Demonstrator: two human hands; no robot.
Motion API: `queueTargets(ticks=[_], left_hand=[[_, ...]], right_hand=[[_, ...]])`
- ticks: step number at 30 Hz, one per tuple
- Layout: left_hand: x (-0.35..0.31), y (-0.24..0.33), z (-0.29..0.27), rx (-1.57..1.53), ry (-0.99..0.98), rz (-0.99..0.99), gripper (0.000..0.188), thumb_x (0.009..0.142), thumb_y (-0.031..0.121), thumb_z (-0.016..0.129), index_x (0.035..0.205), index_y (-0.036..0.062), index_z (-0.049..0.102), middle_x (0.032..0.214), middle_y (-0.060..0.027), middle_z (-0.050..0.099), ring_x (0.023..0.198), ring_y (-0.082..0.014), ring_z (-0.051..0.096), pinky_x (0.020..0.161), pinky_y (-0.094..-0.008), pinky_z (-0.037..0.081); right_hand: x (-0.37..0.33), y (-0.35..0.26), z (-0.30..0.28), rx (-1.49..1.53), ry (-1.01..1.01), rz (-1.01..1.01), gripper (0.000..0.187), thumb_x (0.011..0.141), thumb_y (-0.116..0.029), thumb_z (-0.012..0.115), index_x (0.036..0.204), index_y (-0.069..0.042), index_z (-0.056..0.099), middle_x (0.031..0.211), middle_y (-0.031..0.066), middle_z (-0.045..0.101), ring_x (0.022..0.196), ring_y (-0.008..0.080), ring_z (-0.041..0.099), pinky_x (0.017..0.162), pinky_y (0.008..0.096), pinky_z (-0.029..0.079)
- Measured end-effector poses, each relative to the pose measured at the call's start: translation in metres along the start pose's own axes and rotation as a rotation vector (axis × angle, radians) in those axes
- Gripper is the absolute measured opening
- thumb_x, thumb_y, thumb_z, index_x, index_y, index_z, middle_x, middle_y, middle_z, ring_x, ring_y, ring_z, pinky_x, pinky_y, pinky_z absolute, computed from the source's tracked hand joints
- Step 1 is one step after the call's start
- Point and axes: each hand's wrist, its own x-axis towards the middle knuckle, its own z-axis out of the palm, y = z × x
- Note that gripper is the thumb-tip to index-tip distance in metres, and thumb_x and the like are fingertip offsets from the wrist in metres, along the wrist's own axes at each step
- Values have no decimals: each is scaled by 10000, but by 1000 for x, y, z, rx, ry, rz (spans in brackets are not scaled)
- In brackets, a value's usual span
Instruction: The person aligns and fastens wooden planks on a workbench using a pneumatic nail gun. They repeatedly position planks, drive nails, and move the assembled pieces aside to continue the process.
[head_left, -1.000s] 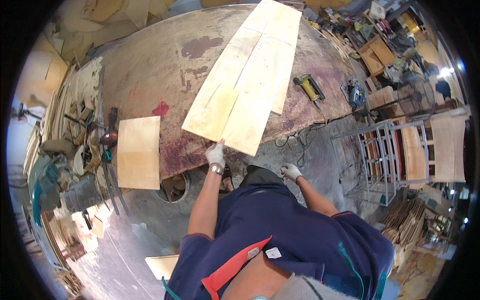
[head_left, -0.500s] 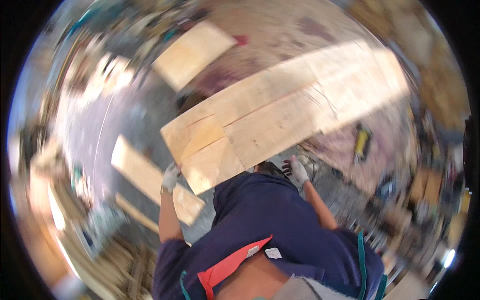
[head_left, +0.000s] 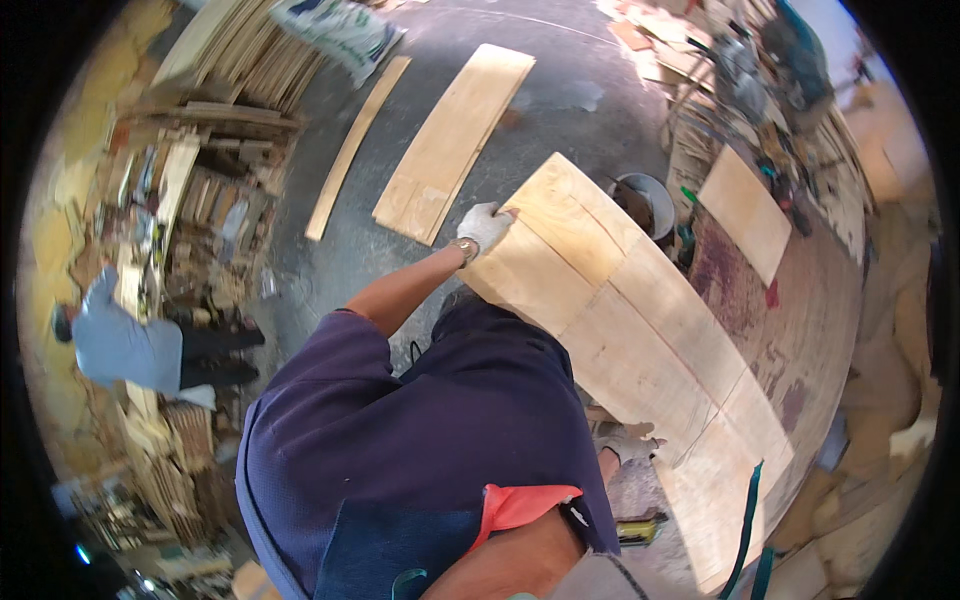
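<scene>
A long pale plywood board (head_left: 650, 335), marked with dark lines and seams, stretches from the middle of the head view to the lower right. My left hand (head_left: 484, 228), in a whitish glove, is closed on its far left end, thumb on the top face. Lower down, my right hand (head_left: 626, 444), gloved too, is at the board's near edge with fingers stretched out; my body hides part of that arm. A yellow and black tool (head_left: 638, 530) lies close to this hand, partly covered by my clothing.
A wide wooden strip (head_left: 455, 140) and a narrow one (head_left: 350, 150) lie on the dark floor. Beyond the board are a bucket (head_left: 655, 200) and a smaller plywood piece (head_left: 745, 215). At left, a person (head_left: 130, 340) stands by piled wood; a white sack (head_left: 345, 35) lies farther off.
My view has turned, so the floor strips now appear ahead instead of at lower left. The board slants down to the right. My right hand has come to its near edge.
</scene>
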Motion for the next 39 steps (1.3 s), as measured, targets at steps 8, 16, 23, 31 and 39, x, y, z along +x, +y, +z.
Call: queueTargets(ticks=[8, 16, 23, 31, 39], left_hand=[[-2, -28, -15, 41, 94, -71, 688, 840, 684, 604, 996, 28, 743, 1054, -224, 723, 1015, -382, 694, 873, -467, 545], [31, -104, -87, -68, 204, -146, 636, 782, 655, 679, 951, 46, 753, 984, -202, 735, 946, -372, 709, 821, -475, 556], [30, -164, -135, -267, 272, -316, 745, 788, 713, 652, 1006, 5, 728, 997, -226, 732, 958, -390, 705, 828, -467, 546], [-7, -241, -155, -835, 607, -506, 538, 842, 562, 740, 942, 34, 743, 765, -133, 727, 658, -236, 666, 625, -402, 522], [-61, -303, -135, -1239, 892, -505, 457, 935, 363, 740, 1073, -71, 704, 951, -100, 727, 773, -156, 644, 726, -317, 522]], right_hand=[[-35, -16, 59, -351, -164, -81, 845, 941, -679, 483, 1503, -53, 401, 1524, 116, 436, 1362, 316, 432, 1142, 488, 350], [-96, 74, 212, -718, -560, -95, 775, 968, -606, 499, 1482, -32, 417, 1485, 127, 467, 1327, 298, 460, 1122, 463, 382], [-143, 144, 306, -831, -782, -109, 713, 991, -542, 513, 1464, -14, 430, 1451, 136, 494, 1297, 283, 484, 1104, 442, 409], [-213, 156, 341, -805, -995, -60, 643, 1018, -468, 529, 1443, 7, 446, 1411, 147, 524, 1263, 265, 512, 1083, 418, 440], [-310, 220, 413, -641, -1151, 272, 490, 1042, -334, 543, 1411, -24, 455, 1357, 114, 561, 1234, 252, 558, 1040, 422, 484]])
